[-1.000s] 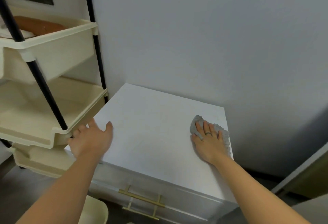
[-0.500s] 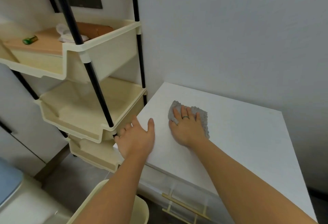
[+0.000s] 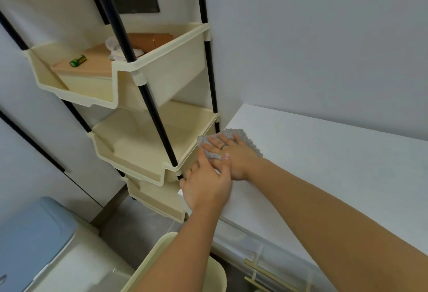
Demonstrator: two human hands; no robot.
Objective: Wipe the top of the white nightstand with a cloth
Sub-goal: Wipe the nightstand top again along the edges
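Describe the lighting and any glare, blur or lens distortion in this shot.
Head view: soft, even light, no glare on the nightstand top; head view: wide-angle lens splays the rack poles; head view: cloth and right hand look fairly sharp.

Mid-frame, the right hand [image 3: 234,156] presses flat on the cloth [image 3: 247,140] at the nightstand's [image 3: 324,164] left edge. The left hand [image 3: 206,186] rests beside it, thumb touching. The rack [image 3: 162,76] stands left.

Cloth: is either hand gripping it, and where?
Right hand presses flat on the cloth middle, fingers straight, no grip. Left hand reaches its left edge; whether it pinches cannot be told.
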